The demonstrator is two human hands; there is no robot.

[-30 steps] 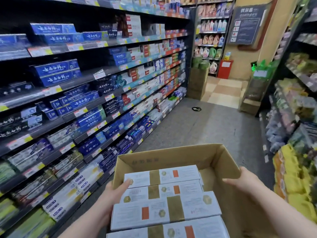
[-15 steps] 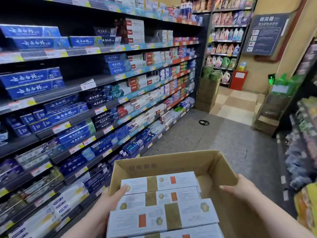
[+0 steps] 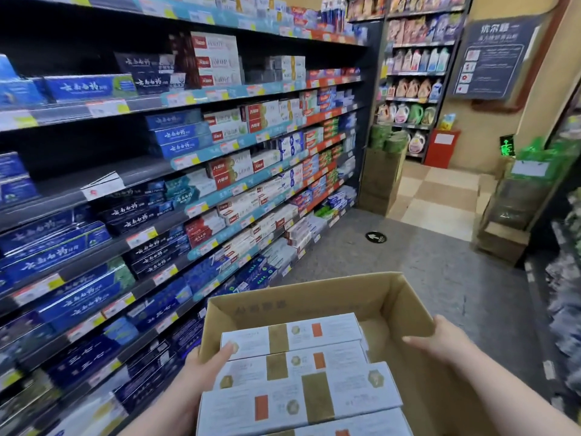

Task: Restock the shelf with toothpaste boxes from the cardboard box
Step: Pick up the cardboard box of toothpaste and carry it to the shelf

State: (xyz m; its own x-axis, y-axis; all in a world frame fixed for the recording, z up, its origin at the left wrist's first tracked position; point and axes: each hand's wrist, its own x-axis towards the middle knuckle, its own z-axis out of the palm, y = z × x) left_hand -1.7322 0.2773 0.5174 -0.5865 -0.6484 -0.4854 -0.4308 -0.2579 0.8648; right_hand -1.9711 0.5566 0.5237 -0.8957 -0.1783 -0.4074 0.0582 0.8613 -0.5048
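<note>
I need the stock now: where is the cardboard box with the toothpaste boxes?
In the head view the cardboard box is low in the centre, between the left hand and the right hand, right of the shelves.

Near cardboard box (image 3: 314,297): matt brown corrugated card; toothpaste boxes (image 3: 292,333) inside: smooth white printed card; left shelf (image 3: 151,103) edges: dark metal; floor (image 3: 424,256): speckled grey.

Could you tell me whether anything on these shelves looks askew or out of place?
Yes: a white price label with a red mark on the grey shelf edge at the left sits tilted and sticks up, while the other labels lie flat in their strips. The shelf behind it looks bare.
</note>
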